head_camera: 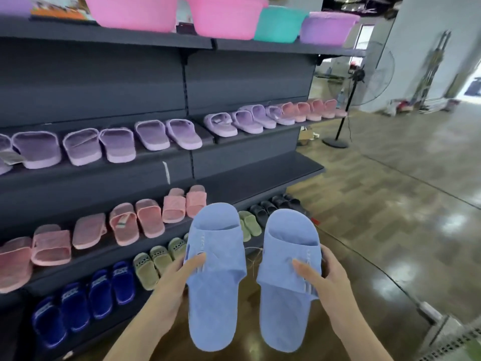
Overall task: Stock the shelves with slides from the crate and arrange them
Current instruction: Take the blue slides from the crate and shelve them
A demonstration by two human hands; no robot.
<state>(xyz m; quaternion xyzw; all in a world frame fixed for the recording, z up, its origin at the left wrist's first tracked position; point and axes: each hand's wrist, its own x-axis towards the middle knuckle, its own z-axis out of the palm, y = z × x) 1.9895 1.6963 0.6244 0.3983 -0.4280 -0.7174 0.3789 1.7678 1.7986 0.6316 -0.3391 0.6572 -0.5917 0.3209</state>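
I hold two light blue slides in front of the dark shelving, toes pointing toward it. My left hand [174, 285] grips the left blue slide [214, 277] by its strap, thumb on top. My right hand [322, 280] grips the right blue slide [287, 282] the same way, fingers wrapped round its outer edge. A thin string links the two slides. The middle shelf's right section [260, 175] is bare. The crate is out of view.
Purple slides [117, 144] and pink ones fill the upper slide shelf; pink slides [125, 225] the middle shelf's left half; navy [78, 306], olive and black pairs the bottom shelf. Plastic basins [221, 16] sit on top. A standing fan [348, 100] is at the shelf's end.
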